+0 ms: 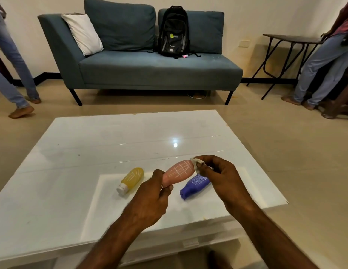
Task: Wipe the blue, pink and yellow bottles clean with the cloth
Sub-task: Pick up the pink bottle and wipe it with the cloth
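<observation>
Two hands hold things: the left hand (pixel 155 193) fingers grip the pink bottle (pixel 178 172), and the right hand (pixel 219 175) fingers pinch the cloth (pixel 196 164) against it.

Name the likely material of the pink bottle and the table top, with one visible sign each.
Pink bottle: probably plastic, matte; smooth, with no glare on it. Table top: glossy white, perhaps glass or lacquer; it mirrors a light.

pink bottle (pixel 179 172) cap hidden, cloth (pixel 196 164) mostly hidden
</observation>
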